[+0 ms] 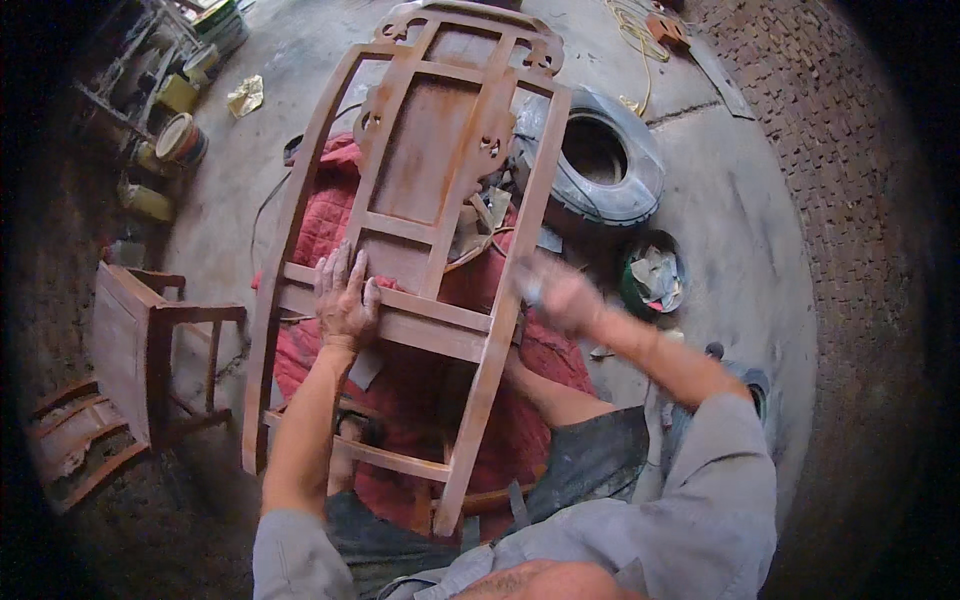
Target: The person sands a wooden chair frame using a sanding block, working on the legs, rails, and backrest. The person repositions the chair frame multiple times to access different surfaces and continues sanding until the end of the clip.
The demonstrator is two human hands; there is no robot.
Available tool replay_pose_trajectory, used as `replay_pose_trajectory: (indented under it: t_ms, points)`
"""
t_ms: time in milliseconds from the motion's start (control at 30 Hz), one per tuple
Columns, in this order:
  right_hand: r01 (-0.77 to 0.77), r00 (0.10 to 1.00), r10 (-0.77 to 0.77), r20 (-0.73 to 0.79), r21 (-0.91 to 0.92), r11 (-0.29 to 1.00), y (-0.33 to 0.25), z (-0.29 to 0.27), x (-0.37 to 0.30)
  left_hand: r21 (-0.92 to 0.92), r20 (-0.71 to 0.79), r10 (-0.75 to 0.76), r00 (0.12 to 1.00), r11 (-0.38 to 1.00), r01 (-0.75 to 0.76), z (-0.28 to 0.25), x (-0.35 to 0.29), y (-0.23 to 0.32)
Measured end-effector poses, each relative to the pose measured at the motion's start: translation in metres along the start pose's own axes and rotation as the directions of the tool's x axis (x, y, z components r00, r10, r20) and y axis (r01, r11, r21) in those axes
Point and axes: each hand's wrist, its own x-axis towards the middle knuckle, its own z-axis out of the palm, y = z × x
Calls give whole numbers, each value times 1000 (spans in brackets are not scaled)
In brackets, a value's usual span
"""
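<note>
Resting on the chair frame (425, 150), presumably to steady it, the left hand (348, 305) spreads its fingers; at the frame's right post (495, 360), the blurred right hand's (568, 302) grip is unclear.

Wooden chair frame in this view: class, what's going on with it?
A person has both hands at the wooden chair frame, which lies over a red cloth. The left hand rests on a crosspiece. The right hand is at the right side rail, too blurred to tell what it holds, if anything.
</note>
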Motion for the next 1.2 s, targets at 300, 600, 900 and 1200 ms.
replay_pose_trajectory:
  t_ms: [300,600,900,1200]
  points:
    - [-392,914,407,4,-255,884,152,4,80,2,15,47,999,999,-47,11,3,3]
    - [-76,965,29,-262,-172,982,47,-3,58,25,30,30,999,999,-30,0,-6,-10]
    - [-509,794,574,-199,298,807,108,9,80,-19,5,27,1000,999,-27,3,-1,-1]
    - [-507,835,550,20,415,756,-92,-43,-13,-174,-31,-25,999,985,20,7,0,-11]
